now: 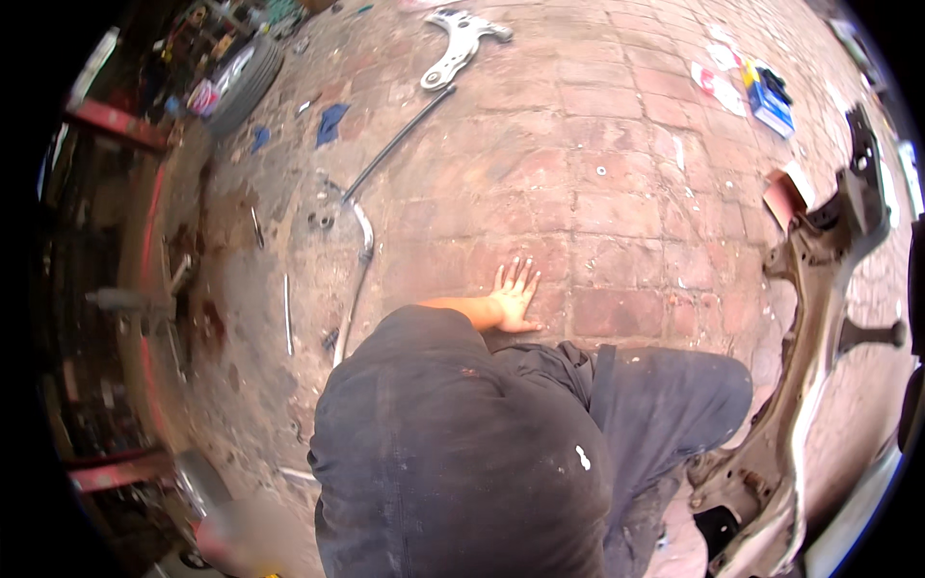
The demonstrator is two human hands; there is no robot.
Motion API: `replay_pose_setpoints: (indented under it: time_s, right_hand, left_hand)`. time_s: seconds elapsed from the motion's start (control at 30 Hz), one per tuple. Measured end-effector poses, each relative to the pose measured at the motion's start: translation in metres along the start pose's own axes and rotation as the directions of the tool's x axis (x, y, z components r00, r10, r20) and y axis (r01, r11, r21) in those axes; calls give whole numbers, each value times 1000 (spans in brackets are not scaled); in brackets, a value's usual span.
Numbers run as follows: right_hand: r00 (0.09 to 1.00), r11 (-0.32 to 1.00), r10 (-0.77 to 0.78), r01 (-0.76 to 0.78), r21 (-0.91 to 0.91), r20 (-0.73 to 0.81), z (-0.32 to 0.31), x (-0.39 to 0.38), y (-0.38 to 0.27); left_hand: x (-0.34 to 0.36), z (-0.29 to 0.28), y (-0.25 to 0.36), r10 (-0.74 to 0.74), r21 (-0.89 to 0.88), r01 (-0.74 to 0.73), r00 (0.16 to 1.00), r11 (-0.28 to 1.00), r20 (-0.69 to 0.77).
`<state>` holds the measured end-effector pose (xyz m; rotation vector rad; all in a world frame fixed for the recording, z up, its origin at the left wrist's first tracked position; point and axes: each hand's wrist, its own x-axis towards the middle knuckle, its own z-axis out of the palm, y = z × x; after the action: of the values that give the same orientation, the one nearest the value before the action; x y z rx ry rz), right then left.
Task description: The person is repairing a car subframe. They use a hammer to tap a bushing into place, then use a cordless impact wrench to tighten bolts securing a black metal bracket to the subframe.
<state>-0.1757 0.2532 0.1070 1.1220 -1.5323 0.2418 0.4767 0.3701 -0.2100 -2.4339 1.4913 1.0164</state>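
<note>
My left hand (515,294) lies flat on the reddish brick floor (617,241), palm down with its fingers spread. It holds nothing. The bare forearm comes out from a large mass of dark clothing (453,433), which fills the lower middle. A bent leg in dark trousers (674,395) is to the right of it. My right hand does not show. Left of the hand lies a curved metal bar (361,260), its lower end hidden by the clothing. A straight dark bar (400,140) meets its upper end and reaches toward a silvery car control arm (464,43).
A large rusty metal frame (805,337) runs along the right side. Beyond it are a cardboard piece (788,193) and a blue box (771,108). At left lie a thin metal rod (287,313), blue rags (332,123), a tyre (251,91) and red beams (120,125).
</note>
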Motion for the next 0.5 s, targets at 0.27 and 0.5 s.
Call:
replay_pose_setpoints:
  time_s: [0.27, 0.5]
  right_hand:
    - [986, 995, -71, 81, 56, -152, -12, 10, -14]
    - [980, 995, -88, 94, 29, -177, -12, 13, -13]
  left_hand:
    - [7, 7, -5, 32, 6, -32, 999, 999, -40]
    - [10, 3, -8, 56, -9, -57, 996, 998, -74]
